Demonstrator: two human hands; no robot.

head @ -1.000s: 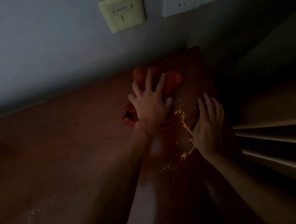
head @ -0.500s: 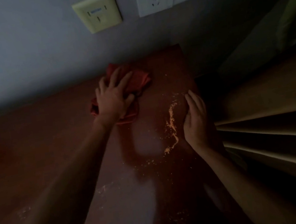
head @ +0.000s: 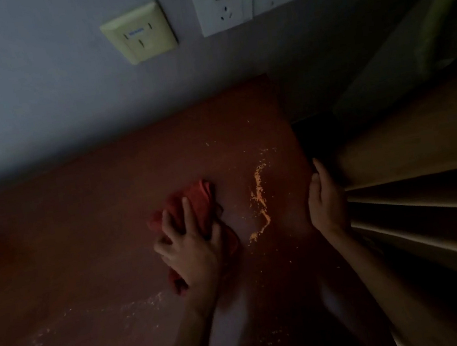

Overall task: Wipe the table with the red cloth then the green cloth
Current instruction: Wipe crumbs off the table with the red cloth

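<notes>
A crumpled red cloth (head: pixel 196 201) lies on the reddish-brown table (head: pixel 80 224). My left hand (head: pixel 191 246) presses flat on top of it, fingers spread and straight. A curved line of orange crumbs (head: pixel 259 200) sits on the table just right of the cloth. My right hand (head: pixel 325 202) stands on its edge along the table's right border, fingers straight, holding nothing. No green cloth is in view. The scene is dim.
The wall behind the table carries a yellowish plate (head: pixel 139 33) and two white sockets (head: pixel 224 3). Pale wooden shelves (head: pixel 433 201) stand right of the table. Faint pale dust (head: pixel 140 304) streaks the near tabletop.
My left hand has dragged the red cloth from the table's far right corner toward me and leftward. The right hand has shifted to the table's right edge, leaving the crumb line exposed.
</notes>
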